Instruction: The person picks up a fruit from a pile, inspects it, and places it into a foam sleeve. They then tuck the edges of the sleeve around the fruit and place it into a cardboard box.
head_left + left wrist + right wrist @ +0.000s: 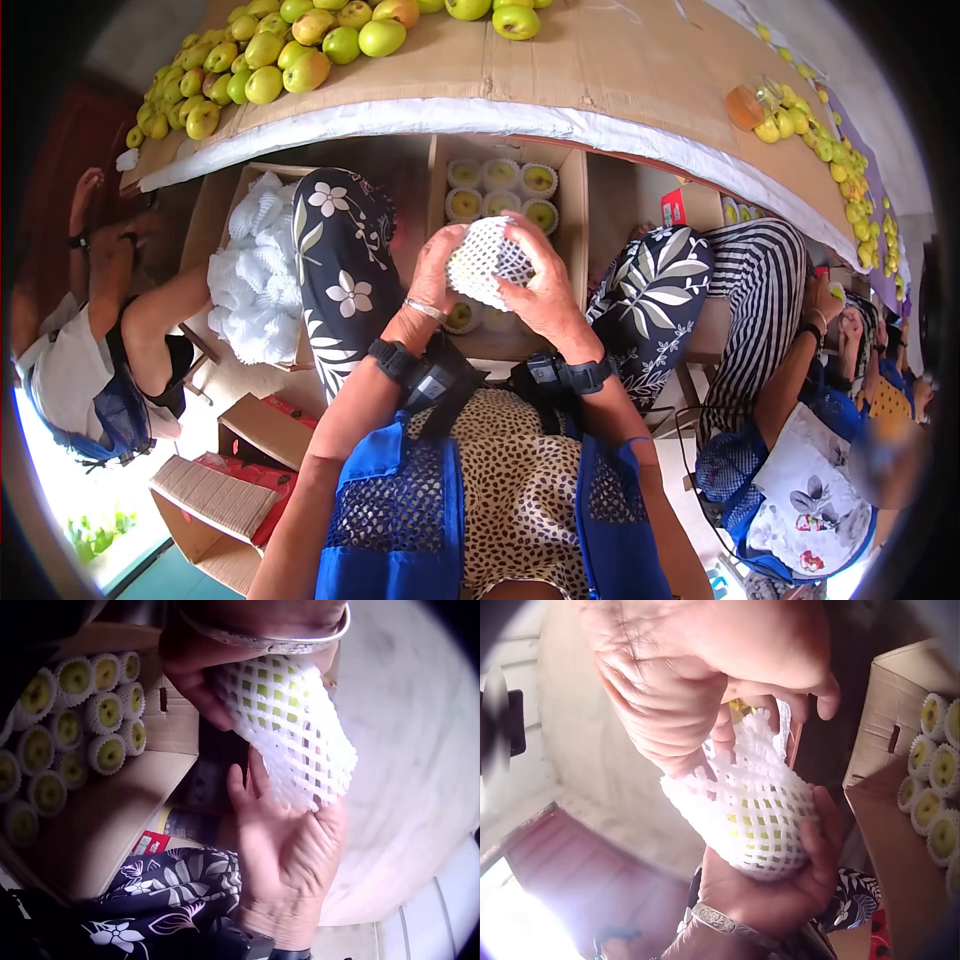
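A green apple in a white foam net (490, 262) is held between both hands above a cardboard box. My left hand (435, 275) curls round the apple's end of the net (769, 832), with a silver bangle at the wrist. At the loose, gathered end of the net, my right hand (548, 295) pinches the foam with thumb and fingers. In the left wrist view the right hand (289, 851) lies under the net's narrow end, and green skin shows through the mesh (281, 697).
Netted apples (540, 180) stand in rows in the cardboard box (570, 200) below. Loose apples lie on the cardboard-covered table (600, 80) ahead. Empty foam nets (255, 270) fill a box at the left. Open cartons (215, 495) and seated people are on both sides.
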The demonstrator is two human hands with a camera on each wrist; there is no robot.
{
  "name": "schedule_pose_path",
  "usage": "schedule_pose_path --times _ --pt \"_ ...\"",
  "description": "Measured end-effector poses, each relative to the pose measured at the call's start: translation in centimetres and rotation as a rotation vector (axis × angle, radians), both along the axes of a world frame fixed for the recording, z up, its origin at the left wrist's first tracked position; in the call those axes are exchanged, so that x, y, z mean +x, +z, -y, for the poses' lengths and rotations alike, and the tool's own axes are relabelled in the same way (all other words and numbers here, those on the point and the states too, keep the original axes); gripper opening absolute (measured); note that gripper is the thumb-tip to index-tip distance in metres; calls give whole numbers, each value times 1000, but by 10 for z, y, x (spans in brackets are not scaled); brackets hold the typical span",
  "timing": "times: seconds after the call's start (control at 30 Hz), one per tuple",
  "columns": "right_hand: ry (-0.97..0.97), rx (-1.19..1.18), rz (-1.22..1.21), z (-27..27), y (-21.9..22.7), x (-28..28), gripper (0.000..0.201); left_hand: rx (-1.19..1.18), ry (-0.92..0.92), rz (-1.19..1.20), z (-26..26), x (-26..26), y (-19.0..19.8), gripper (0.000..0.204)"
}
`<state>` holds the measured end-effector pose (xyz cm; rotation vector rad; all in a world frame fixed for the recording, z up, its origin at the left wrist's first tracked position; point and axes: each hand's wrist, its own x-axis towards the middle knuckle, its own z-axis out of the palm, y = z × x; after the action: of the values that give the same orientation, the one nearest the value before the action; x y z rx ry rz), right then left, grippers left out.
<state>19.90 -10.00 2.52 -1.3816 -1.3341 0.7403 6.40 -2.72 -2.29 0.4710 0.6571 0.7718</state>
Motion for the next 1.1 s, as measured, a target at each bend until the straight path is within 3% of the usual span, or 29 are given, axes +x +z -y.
schedule_pose_path --times 0.07,0.1,0.37,0.47,0.57,0.67,0.7,0.8,0.83,0.93,1.03,1.1 --pt "18 4 -44 0 3 -4 54 52 -17 -56 -1 0 -7 33" --pt "20 3 -46 0 3 -4 51 31 37 -79 2 4 5 23" --pt "-70 -92 193 -3 5 -8 52 408 -42 -542 3 1 -3 20" --pt "-35 -158 221 -5 6 -6 50 479 -61 -602 4 0 -8 20" --pt "14 -221 308 -6 11 0 48 336 -120 -411 4 0 -13 22" --pt "32 -268 380 -5 14 2 46 660 -210 -621 1 -2 -5 30" --pt "37 -282 393 -5 14 1 46 719 -170 -587 1 -5 -14 40" --pt "99 -309 546 -2 15 2 46 726 -398 -740 3 -5 32 47" --pt "134 -335 549 -2 16 3 47 782 -466 -726 2 -6 28 46" --pt "190 -406 463 -4 20 7 48 525 -503 -639 5 -5 17 42" --pt "153 -401 187 -4 23 15 52 288 -269 -369 4 -6 7 36" --pt "120 -372 -14 -3 13 22 34 145 -217 -140 -1 -8 3 35"
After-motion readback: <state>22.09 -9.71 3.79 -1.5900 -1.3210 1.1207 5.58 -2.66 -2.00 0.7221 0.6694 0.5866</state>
